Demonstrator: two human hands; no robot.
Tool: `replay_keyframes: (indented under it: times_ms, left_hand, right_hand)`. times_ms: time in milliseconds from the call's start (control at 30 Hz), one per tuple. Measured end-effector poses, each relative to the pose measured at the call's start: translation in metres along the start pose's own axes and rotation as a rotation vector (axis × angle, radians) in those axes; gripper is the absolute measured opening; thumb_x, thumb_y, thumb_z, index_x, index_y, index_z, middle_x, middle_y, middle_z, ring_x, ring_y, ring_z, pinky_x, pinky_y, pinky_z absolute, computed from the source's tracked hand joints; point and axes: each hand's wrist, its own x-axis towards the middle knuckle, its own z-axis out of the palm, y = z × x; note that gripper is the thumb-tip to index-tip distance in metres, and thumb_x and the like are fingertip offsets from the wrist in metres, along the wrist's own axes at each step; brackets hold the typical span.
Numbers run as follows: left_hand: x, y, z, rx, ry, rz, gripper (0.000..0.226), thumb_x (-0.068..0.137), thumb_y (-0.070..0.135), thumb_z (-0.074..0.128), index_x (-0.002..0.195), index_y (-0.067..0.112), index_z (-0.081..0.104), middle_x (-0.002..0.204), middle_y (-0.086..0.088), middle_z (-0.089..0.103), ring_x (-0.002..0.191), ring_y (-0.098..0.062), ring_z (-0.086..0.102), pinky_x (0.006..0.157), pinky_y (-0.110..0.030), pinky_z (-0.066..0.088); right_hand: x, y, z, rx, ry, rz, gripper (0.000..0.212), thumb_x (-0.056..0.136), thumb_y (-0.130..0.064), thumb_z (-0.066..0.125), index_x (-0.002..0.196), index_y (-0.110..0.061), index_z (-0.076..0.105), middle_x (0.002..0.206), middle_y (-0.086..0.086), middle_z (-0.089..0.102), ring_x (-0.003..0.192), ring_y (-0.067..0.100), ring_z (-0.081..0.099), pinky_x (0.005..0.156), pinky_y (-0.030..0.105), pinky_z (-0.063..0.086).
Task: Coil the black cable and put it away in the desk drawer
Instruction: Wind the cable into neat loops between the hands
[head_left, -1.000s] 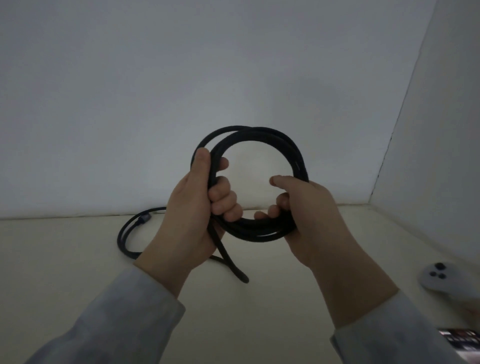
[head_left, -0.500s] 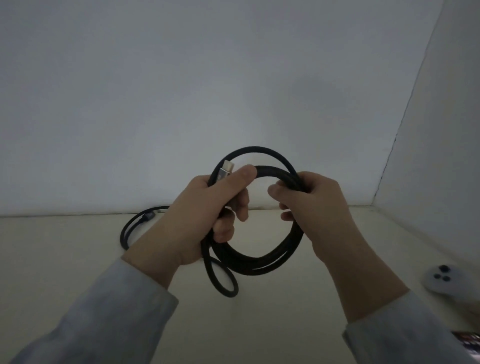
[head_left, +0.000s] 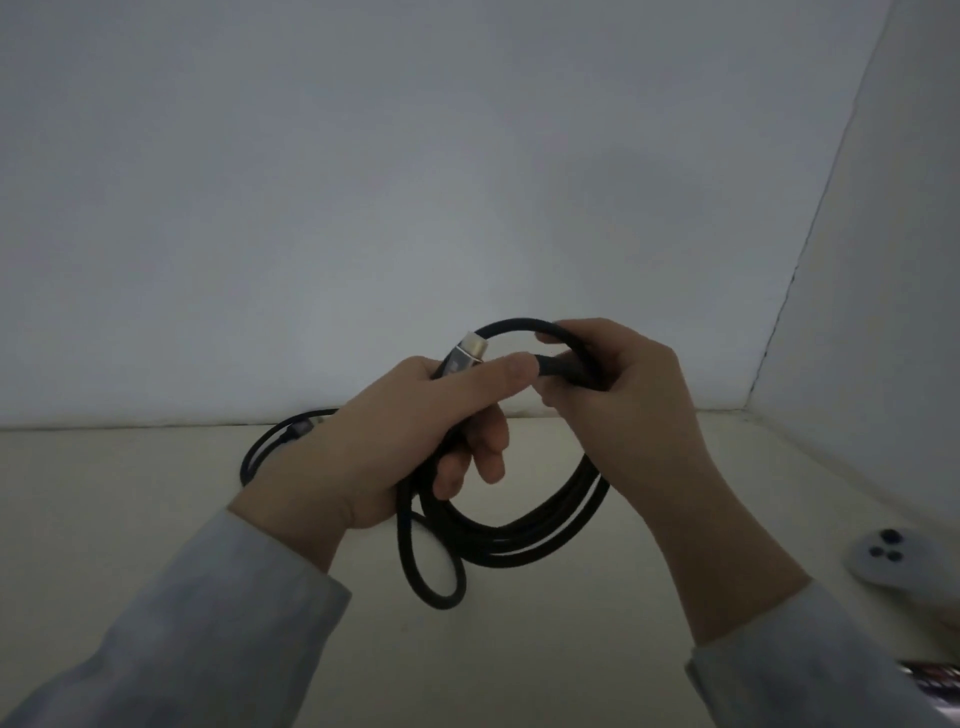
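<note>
The black cable (head_left: 519, 540) is mostly wound: several loops hang together as a rough ring, held up above the worktop (head_left: 130, 519). One small slack loop (head_left: 436, 577) droops below the ring, and a loose run (head_left: 254, 457) with a second plug lies on the worktop behind the left wrist, so the coiling does not look finished. No drawer is in view, so stowing is all left to do. The left hand (head_left: 395, 441) is clamped round the ring's left side, thumb pressing the metal-tipped plug (head_left: 465, 358) that juts upward. The right hand (head_left: 623, 405) grips the ring's top, fingers curled round the strands. A pale game controller (head_left: 893, 561) sits well apart at the right.
</note>
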Motion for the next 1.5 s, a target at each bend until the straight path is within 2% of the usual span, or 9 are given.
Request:
replay_keyframes:
  times_ms: [133, 233, 433, 533, 800, 1000, 1167, 1333, 1500]
  left_hand:
    - [0.000, 0.004, 0.005, 0.021, 0.112, 0.106, 0.042, 0.063, 0.061, 0.069, 0.075, 0.021, 0.075, 0.062, -0.001, 0.066, 0.034, -0.010, 0.043, 0.037, -0.020, 0.037]
    - [0.002, 0.003, 0.006, 0.157, 0.254, 0.235, 0.032, 0.076, 0.052, 0.073, 0.093, 0.024, 0.072, 0.061, 0.003, 0.065, 0.038, -0.011, 0.053, 0.041, -0.019, 0.042]
    - [0.004, -0.003, 0.004, 0.461, 0.289, 0.285, 0.022, 0.080, 0.030, 0.079, 0.099, 0.032, 0.066, 0.063, 0.007, 0.070, 0.049, -0.008, 0.068, 0.049, -0.016, 0.049]
    - [0.010, -0.012, 0.002, 0.678, 0.410, 0.318, 0.008, 0.086, 0.037, 0.067, 0.093, 0.036, 0.064, 0.066, 0.008, 0.068, 0.058, -0.004, 0.067, 0.054, -0.014, 0.048]
    - [0.010, -0.018, -0.001, 1.187, 0.588, 0.527, 0.046, 0.088, 0.041, 0.055, 0.129, 0.021, 0.062, 0.104, 0.002, 0.071, 0.086, -0.024, 0.068, 0.074, -0.035, 0.048]
    - [0.012, -0.018, 0.001, 0.800, 0.412, 0.359, 0.027, 0.092, 0.020, 0.058, 0.115, 0.031, 0.065, 0.074, 0.008, 0.066, 0.058, -0.004, 0.065, 0.049, -0.016, 0.048]
    - [0.015, -0.020, 0.005, 0.772, 0.410, 0.381, 0.048, 0.089, 0.016, 0.064, 0.136, 0.020, 0.055, 0.065, 0.014, 0.055, 0.063, 0.013, 0.059, 0.055, -0.003, 0.041]
    - [0.015, -0.018, -0.001, 0.737, 0.442, 0.339, 0.078, 0.085, 0.020, 0.070, 0.155, 0.020, 0.034, 0.074, 0.017, 0.058, 0.065, 0.008, 0.060, 0.064, 0.005, 0.037]
    - [0.016, -0.018, -0.001, 0.721, 0.465, 0.349, 0.061, 0.079, 0.028, 0.074, 0.138, 0.032, 0.055, 0.071, 0.014, 0.065, 0.078, 0.014, 0.060, 0.064, 0.003, 0.037]
  right_hand:
    - [-0.001, -0.001, -0.002, -0.011, 0.035, -0.037, 0.026, 0.084, -0.008, 0.073, 0.093, -0.032, 0.076, 0.071, -0.004, 0.074, 0.060, 0.016, 0.070, 0.063, 0.039, 0.060]
    - [-0.001, -0.002, -0.005, 0.023, 0.027, -0.009, 0.029, 0.088, -0.006, 0.070, 0.085, -0.034, 0.077, 0.066, -0.001, 0.074, 0.045, 0.012, 0.063, 0.050, 0.025, 0.052]
    - [-0.001, -0.001, -0.002, -0.059, 0.036, -0.060, 0.027, 0.087, -0.014, 0.072, 0.085, -0.040, 0.078, 0.060, -0.012, 0.069, 0.051, 0.007, 0.060, 0.051, 0.020, 0.046]
    - [0.000, 0.000, -0.001, -0.085, 0.019, -0.063, 0.026, 0.089, -0.017, 0.072, 0.083, -0.042, 0.076, 0.062, -0.016, 0.069, 0.049, 0.002, 0.055, 0.049, 0.012, 0.040]
    - [0.001, 0.000, 0.001, -0.233, -0.039, -0.047, 0.025, 0.090, -0.018, 0.065, 0.074, -0.035, 0.072, 0.055, -0.011, 0.062, 0.046, 0.006, 0.051, 0.045, 0.015, 0.040]
    - [-0.001, 0.002, 0.007, -0.426, -0.065, -0.209, 0.028, 0.088, -0.014, 0.062, 0.105, -0.033, 0.074, 0.071, -0.014, 0.068, 0.061, 0.008, 0.061, 0.061, 0.028, 0.052]
    - [-0.006, 0.002, 0.012, -0.391, -0.154, -0.510, 0.058, 0.086, -0.008, 0.058, 0.140, -0.030, 0.058, 0.103, -0.008, 0.065, 0.083, 0.012, 0.064, 0.074, 0.038, 0.058]
    - [-0.004, 0.006, 0.012, -0.342, -0.142, -0.653, 0.048, 0.090, 0.003, 0.063, 0.130, -0.022, 0.069, 0.113, -0.002, 0.068, 0.093, 0.012, 0.066, 0.077, 0.032, 0.056]
    - [0.000, 0.010, 0.010, -0.321, -0.075, -0.647, 0.039, 0.086, 0.003, 0.070, 0.119, -0.017, 0.075, 0.105, -0.001, 0.073, 0.091, 0.005, 0.065, 0.082, 0.014, 0.051]
